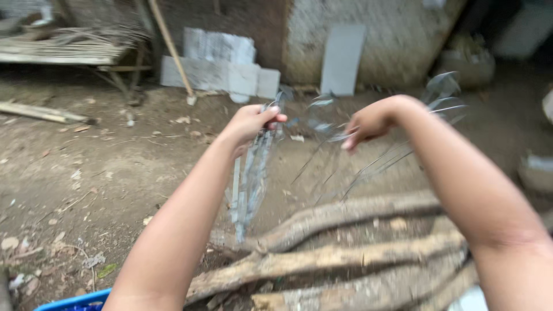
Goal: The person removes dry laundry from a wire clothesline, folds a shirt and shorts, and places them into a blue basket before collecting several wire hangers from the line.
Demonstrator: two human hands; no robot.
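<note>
Single head-worn view, looking down and forward over both outstretched forearms. Close on the logs (pixel 345 253); dirt yard and wall (pixel 368 40) beyond.

Bare dirt ground (pixel 115 167), scattered with dry leaves and small debris, carries several rough logs (pixel 345 253) lying side by side in the foreground. Pale concrete blocks (pixel 219 66) sit stacked by the far wall, a loose plank (pixel 40 112) lies at left, and a blue container rim (pixel 75 302) shows at the bottom edge.
</note>
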